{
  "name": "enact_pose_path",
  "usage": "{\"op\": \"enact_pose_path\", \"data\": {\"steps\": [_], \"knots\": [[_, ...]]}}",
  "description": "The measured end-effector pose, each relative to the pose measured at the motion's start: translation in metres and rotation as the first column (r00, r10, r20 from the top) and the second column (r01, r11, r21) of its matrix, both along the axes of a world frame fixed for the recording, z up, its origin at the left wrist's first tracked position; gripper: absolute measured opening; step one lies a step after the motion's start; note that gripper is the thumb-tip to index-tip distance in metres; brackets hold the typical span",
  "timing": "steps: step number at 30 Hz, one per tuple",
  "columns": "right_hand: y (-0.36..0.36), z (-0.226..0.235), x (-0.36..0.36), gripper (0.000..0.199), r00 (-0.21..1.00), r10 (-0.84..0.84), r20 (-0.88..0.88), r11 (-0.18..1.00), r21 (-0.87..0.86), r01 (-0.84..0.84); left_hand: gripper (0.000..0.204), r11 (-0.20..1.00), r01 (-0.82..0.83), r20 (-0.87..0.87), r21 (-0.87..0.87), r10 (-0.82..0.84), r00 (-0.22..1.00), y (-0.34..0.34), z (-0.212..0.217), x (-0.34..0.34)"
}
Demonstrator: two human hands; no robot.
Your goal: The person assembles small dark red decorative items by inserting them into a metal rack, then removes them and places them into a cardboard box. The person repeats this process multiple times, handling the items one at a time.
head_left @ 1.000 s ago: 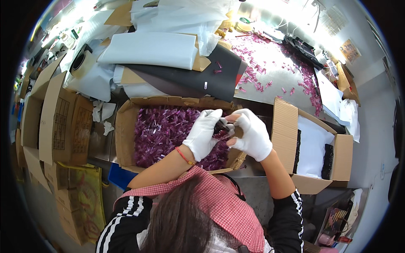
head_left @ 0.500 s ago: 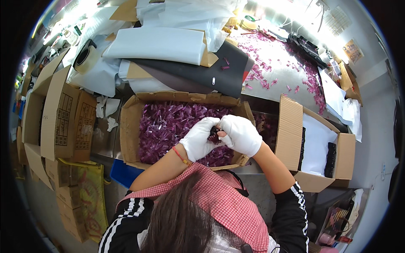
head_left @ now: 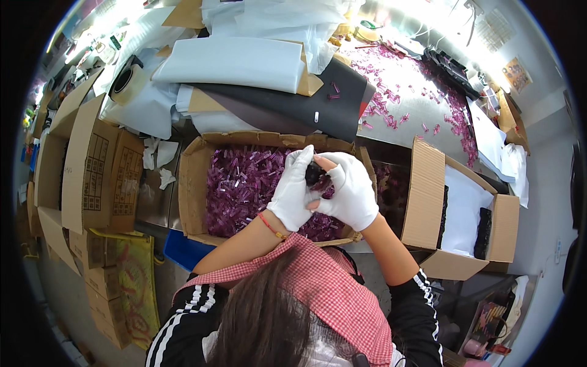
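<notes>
My left hand (head_left: 292, 194), in a white glove, curves around one side of a small dark, rounded thing (head_left: 313, 174); its exact kind does not show. From the other side my right hand (head_left: 354, 191), gloved too with some bare fingertips, closes around it. Purple translucent pieces (head_left: 328, 187) show between the hands, against the right palm. Both hands are above a cardboard box (head_left: 191, 194) filled with small purple clear plastic pieces (head_left: 244, 183). The fingers partly cover what they hold.
An open carton (head_left: 422, 189) lined with white sheet stands to the right. Loose purple pieces (head_left: 391, 101) lie scattered on the metal table at far right. Black sheet (head_left: 287, 110) and white wrapping (head_left: 232, 64) lie beyond the box. More cartons (head_left: 85, 165) stand left, above a blue bin (head_left: 183, 251).
Both hands have risen slightly away from my body and spread a little. The left fingers now point upward, and the dark thing with purple pieces shows more. The whole view has shifted slightly.
</notes>
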State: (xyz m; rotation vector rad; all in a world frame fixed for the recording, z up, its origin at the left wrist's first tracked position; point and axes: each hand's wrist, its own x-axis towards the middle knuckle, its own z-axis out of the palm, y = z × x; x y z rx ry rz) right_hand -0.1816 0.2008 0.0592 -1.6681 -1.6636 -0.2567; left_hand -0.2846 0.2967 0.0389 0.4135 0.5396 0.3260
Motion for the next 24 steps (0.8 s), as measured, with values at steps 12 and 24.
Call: {"op": "enact_pose_path", "data": {"steps": [12, 24], "knots": [[-0.022, 0.002, 0.024, 0.03, 0.677, -0.288, -0.678, 0.903, -0.427, -0.043, 0.068, 0.804, 0.243, -0.05, 0.542, -0.258, 0.965, 0.003, -0.016, -0.026], [-0.003, -0.026, -0.04, 0.034, -0.256, -0.022, -0.967, 0.995, 0.003, -0.095, 0.056, 0.212, -0.448, 0.436, 0.868, 0.105, 0.894, -0.01, -0.034, 0.002]]}}
